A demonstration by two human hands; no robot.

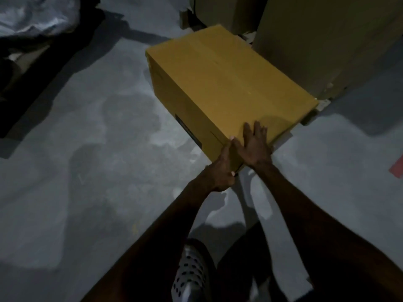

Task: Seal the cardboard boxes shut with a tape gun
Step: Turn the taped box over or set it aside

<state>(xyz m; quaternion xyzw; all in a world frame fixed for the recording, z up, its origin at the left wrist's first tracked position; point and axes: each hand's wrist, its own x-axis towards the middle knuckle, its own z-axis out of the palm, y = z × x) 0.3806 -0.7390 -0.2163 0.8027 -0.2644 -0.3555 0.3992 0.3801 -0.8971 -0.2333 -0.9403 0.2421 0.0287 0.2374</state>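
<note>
1. At the far left, a crumpled pale sheet [32, 16] is lying on the grey concrete floor [87, 149], with a dark flat strip [41, 83] stretching diagonally below it.
2. Lower down, near the bottom edge, a perforated pale shoe [190, 277] is showing between the person's forearms.
3. The left hand [220, 173] is pressing against the near corner of the cardboard box [220, 83] — its fingers are curling round the lower side edge, thumb pointing up the corner, so this grip is closing on the box itself.
4. The box is sitting on the floor at centre, flaps closed, with a faint seam running along its top and a dark label on its left side face.
5. The right hand [254, 144] is lying flat on the box top just beside the left one — fingers straight and spread, holding nothing, only pressing down.
6. To the right, a taller carton [327, 40] is standing against the box's far side.
7. At the right edge, a small red scrap [397, 166] is lying on the floor.
</note>
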